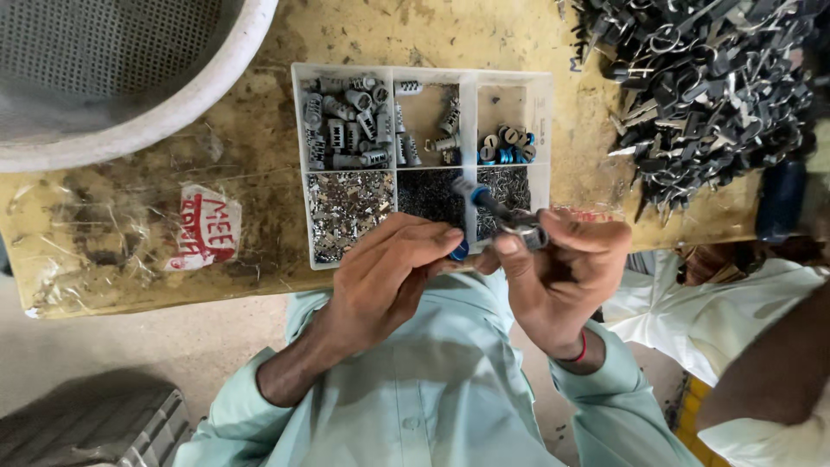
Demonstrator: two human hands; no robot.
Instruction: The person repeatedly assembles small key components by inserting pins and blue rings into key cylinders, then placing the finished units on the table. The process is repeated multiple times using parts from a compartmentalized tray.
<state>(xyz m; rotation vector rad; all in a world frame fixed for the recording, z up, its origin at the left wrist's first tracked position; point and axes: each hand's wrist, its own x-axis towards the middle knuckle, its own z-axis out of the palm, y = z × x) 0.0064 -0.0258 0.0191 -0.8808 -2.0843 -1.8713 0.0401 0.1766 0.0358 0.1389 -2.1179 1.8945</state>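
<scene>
— What's in the hands?
— The left hand pinches a blue-tipped tool; the right hand grips a small metal part, above the compartment tray on the desk.

just below the compartment tray, the left hand gripped a blue-tipped tool; the right hand pinched a small metal part.

Even, soft daylight, faint shadows, sharp centre, slight wide-angle stretch at edges.
</scene>
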